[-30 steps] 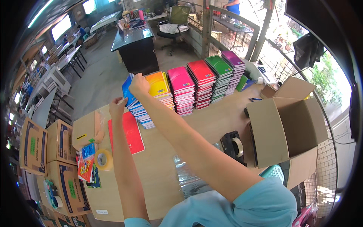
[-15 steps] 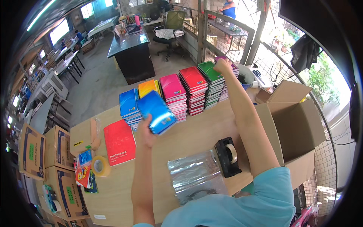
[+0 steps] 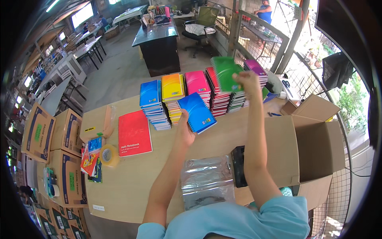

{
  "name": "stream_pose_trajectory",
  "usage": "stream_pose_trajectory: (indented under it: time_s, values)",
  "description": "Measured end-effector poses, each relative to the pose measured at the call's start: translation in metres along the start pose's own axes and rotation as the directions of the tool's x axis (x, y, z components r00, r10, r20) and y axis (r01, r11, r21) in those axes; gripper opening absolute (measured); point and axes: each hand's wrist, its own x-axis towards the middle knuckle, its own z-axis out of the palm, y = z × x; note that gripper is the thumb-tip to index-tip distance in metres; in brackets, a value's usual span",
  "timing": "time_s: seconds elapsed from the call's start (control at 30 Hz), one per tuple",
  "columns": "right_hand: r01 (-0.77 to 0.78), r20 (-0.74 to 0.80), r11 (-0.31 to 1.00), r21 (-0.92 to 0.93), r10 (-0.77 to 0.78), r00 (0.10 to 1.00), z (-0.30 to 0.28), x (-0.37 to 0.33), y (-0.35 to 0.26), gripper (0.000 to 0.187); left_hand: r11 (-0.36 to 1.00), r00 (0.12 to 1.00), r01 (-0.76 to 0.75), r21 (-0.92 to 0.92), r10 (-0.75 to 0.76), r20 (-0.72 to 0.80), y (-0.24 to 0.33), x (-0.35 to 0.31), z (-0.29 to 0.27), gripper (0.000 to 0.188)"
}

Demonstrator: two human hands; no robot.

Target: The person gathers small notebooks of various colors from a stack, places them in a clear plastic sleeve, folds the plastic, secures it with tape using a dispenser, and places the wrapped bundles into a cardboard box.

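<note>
While the left hand (image 3: 185, 133) grips a blue notebook (image 3: 197, 112) just in front of the notebook stacks (image 3: 175, 97), the right hand (image 3: 247, 81), well apart, lifts a green notebook (image 3: 225, 73) clear above them.

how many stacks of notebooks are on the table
6, in a row at the far edge: blue, yellow, pink, red, green, purple. Green is partly hidden.

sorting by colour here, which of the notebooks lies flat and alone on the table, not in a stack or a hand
The red notebook, lying flat left of the stacks. The blue notebook is in the left hand, the green notebook in the right hand.
</note>
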Motion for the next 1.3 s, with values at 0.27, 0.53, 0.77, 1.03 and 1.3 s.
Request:
stream_pose_trajectory:
  time_s: [0.27,0.53,0.77,1.03,1.3]
  values:
    - [0.344,-0.009,0.856,-0.387,-0.376,0.926,0.050,-0.072,0.041,0.035,0.994,0.986,-0.077,0.079,0.088,-0.143,0.002,-0.034,-0.031,0.044]
    - [-0.104,0.008,0.427,-0.898,0.252,0.968,0.057,0.063,0.021,0.043,0.997,0.988,-0.014,0.082,0.027,-0.152,0.006,-0.050,-0.037,0.044]
    - [0.059,0.025,0.578,-0.814,-0.067,0.997,0.029,0.065,0.013,0.048,0.996,0.984,0.008,0.091,0.008,-0.177,-0.010,-0.043,-0.036,0.056]
    - [-0.056,0.275,0.998,0.003,0.053,0.960,0.055,-0.135,0.003,0.047,0.988,0.992,-0.075,-0.135,0.061,-0.109,-0.009,-0.051,-0.036,0.050]
    - [0.201,0.140,0.708,-0.677,-0.144,0.980,0.102,-0.019,0.021,0.041,0.998,0.962,-0.034,-0.045,0.021,-0.271,-0.010,-0.075,-0.045,0.042]
